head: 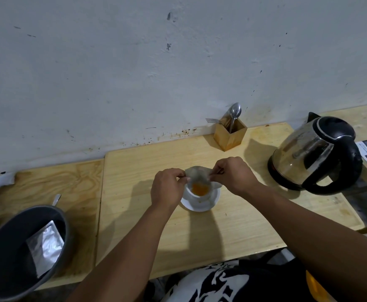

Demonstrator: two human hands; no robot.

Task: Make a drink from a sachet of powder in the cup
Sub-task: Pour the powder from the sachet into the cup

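A white cup (194,195) stands on a white saucer (202,206) in the middle of the wooden table. Orange powder (200,188) lies in the cup. Right above the cup hangs a silvery sachet (198,175), tipped mouth-down. My left hand (167,188) pinches its left edge and my right hand (234,175) pinches its right edge. The hands hide part of the cup's rim.
A glass electric kettle (315,154) with a black handle stands to the right. A wooden holder (230,136) with a spoon (235,115) and a fork sits against the wall. A dark round bin (23,251) holding a silver packet is at the front left.
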